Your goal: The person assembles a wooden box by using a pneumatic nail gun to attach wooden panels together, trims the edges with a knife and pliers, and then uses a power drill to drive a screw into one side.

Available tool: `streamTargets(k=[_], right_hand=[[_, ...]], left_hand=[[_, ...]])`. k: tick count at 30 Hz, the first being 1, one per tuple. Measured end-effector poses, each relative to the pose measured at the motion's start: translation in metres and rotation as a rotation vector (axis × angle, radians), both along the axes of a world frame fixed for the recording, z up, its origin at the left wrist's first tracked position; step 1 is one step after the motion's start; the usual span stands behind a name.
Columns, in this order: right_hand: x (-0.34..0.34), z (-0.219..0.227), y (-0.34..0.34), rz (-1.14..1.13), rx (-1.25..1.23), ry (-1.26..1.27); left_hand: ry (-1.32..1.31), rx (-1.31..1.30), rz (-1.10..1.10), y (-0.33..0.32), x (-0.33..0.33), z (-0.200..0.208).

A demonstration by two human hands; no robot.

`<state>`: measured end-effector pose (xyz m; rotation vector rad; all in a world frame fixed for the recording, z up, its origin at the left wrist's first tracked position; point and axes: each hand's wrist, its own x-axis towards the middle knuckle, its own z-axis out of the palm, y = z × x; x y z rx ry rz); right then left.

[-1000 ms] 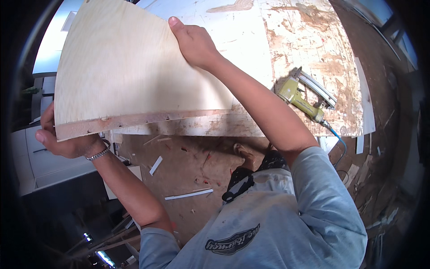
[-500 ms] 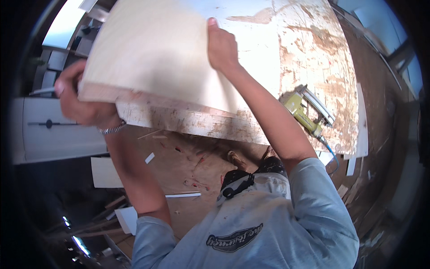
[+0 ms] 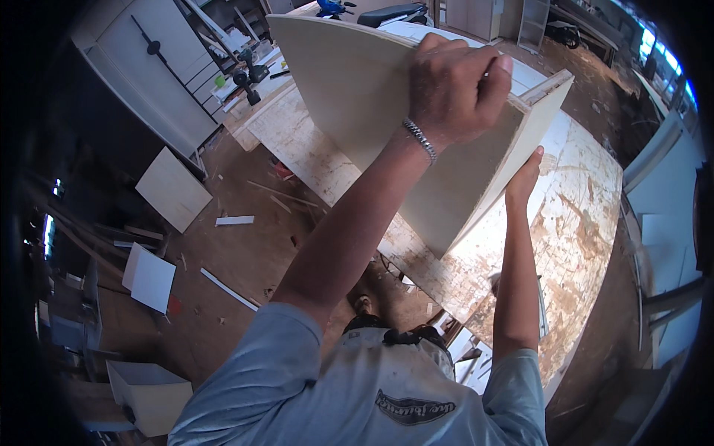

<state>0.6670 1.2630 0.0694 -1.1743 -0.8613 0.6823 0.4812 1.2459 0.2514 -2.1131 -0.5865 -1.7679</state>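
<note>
I hold a large pale plywood panel piece (image 3: 357, 97) raised on edge above a worn, paint-stained workbench (image 3: 580, 223). My left hand (image 3: 455, 89), with a metal bracelet at the wrist, grips the top edge of the panel. My right hand (image 3: 526, 175) supports the panel's far right edge from below, fingers pressed against its thin side. A second board joins the panel at its right end, forming a corner.
White cabinets (image 3: 141, 67) stand at the left with drills (image 3: 249, 78) beside them. Offcuts and white panels (image 3: 172, 189) lie on the dusty floor. A white box (image 3: 149, 390) sits at lower left. More boards lean at the right.
The panel has swung from lying tilted over the bench to standing up on edge. My left hand moved from its lower left corner to the top edge; the view turned left.
</note>
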Motion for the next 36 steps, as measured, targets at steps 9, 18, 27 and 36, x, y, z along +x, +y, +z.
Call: streamTargets(k=[9, 18, 27, 36], right_hand=[[-0.007, -0.064, -0.099, -0.152, -0.102, -0.429], [-0.114, -0.046, -0.17, 0.09, -0.084, -0.333], [-0.14, -0.052, -0.176, 0.065, -0.105, -0.381], [-0.134, -0.065, -0.173, 0.024, -0.149, -0.405]], left_hand=[[-0.092, 0.108, -0.021, 0.004, 0.001, 0.003], [-0.093, 0.081, -0.051, 0.006, 0.001, 0.0], [-0.119, 0.063, -0.062, -0.002, -0.009, 0.002], [-0.153, 0.052, -0.063, 0.002, -0.005, -0.005]])
